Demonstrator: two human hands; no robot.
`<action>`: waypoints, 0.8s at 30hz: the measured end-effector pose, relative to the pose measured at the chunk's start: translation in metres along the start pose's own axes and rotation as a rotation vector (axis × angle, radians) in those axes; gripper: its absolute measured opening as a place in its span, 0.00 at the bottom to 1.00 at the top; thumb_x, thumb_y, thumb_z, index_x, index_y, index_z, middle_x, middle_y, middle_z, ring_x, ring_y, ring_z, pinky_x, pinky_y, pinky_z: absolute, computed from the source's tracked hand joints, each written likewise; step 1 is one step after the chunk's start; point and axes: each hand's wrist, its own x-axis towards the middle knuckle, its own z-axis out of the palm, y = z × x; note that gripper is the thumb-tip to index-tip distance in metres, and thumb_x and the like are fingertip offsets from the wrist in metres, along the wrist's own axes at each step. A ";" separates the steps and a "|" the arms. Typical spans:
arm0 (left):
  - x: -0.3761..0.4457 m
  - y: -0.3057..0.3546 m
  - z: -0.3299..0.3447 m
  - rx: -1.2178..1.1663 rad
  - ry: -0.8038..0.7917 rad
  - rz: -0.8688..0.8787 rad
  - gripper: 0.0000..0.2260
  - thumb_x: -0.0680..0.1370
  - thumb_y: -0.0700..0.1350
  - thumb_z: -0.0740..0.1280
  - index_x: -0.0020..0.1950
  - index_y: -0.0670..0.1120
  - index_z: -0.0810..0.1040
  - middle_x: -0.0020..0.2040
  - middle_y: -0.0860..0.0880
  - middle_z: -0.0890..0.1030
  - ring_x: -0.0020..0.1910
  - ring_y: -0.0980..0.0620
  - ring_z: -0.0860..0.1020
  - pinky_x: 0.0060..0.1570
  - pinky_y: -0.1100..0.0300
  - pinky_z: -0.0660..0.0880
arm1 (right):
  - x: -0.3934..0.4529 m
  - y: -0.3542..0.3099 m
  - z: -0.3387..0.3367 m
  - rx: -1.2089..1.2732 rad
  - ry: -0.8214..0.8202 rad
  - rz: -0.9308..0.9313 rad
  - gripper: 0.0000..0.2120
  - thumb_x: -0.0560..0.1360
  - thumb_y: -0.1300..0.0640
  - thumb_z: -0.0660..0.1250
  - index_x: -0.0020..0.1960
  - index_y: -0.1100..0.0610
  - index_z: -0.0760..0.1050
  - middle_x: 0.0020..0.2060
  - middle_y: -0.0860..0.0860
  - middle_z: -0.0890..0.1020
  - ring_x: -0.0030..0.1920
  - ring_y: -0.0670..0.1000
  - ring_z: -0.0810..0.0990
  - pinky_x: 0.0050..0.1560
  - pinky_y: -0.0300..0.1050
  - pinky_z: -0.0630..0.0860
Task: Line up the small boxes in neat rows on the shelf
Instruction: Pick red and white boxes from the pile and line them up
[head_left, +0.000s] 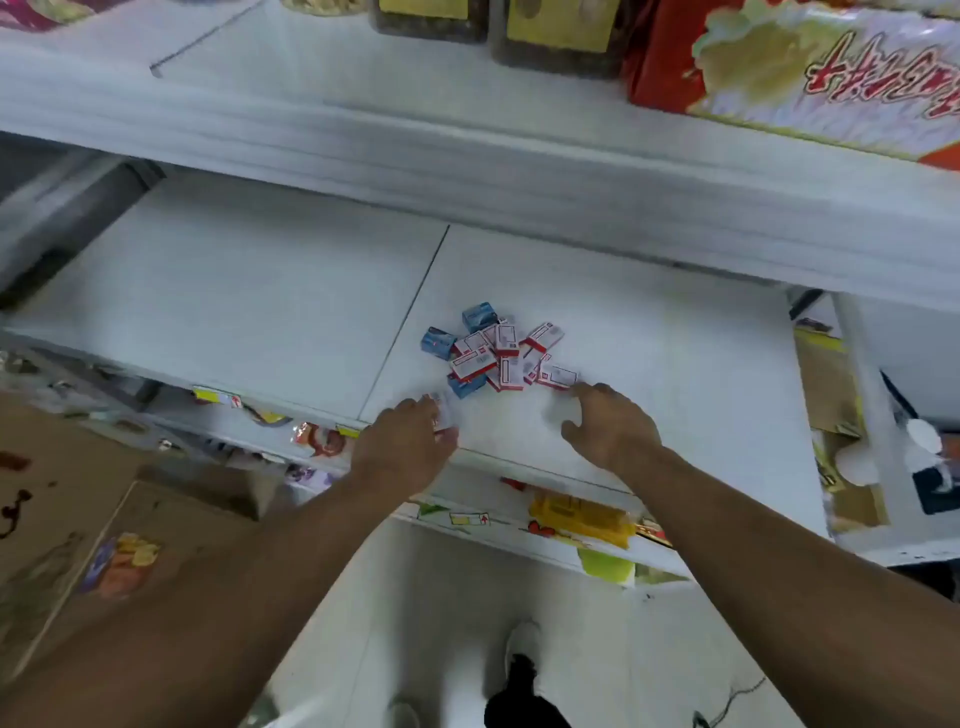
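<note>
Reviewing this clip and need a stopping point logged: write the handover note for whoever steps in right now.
Left hand: holds one small box near the shelf's front edge.
Right hand: open, fingertips at the pile's near right edge, gripping nothing.
Boxes: red-and-white and blue ones lie in a loose pile mid-shelf, overlapping at all angles.
Done: no row formed yet.
Left: sort the pile and set every box in straight rows.

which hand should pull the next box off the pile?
Right, probably. The right hand is open, its fingertips at the red-and-white box on the pile's near edge. The left hand already holds a box.
</note>
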 end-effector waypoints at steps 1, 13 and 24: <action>0.005 0.005 0.004 -0.014 -0.024 -0.044 0.25 0.82 0.65 0.61 0.73 0.51 0.74 0.65 0.47 0.80 0.62 0.45 0.79 0.58 0.47 0.80 | 0.007 0.005 -0.001 -0.014 0.013 -0.016 0.27 0.79 0.45 0.65 0.77 0.48 0.68 0.64 0.52 0.78 0.60 0.57 0.80 0.54 0.53 0.81; 0.055 0.025 0.046 0.008 -0.039 -0.348 0.42 0.76 0.74 0.65 0.75 0.43 0.66 0.68 0.42 0.73 0.66 0.43 0.75 0.61 0.45 0.79 | 0.072 0.012 0.020 0.025 0.014 -0.056 0.33 0.78 0.47 0.70 0.78 0.48 0.62 0.69 0.51 0.74 0.64 0.56 0.74 0.52 0.54 0.79; 0.059 0.012 0.056 -0.137 0.068 -0.394 0.26 0.83 0.59 0.67 0.70 0.42 0.70 0.64 0.42 0.76 0.62 0.43 0.78 0.59 0.49 0.81 | 0.074 0.013 0.037 0.065 0.119 -0.062 0.18 0.81 0.50 0.65 0.69 0.53 0.72 0.58 0.53 0.78 0.56 0.54 0.76 0.46 0.48 0.74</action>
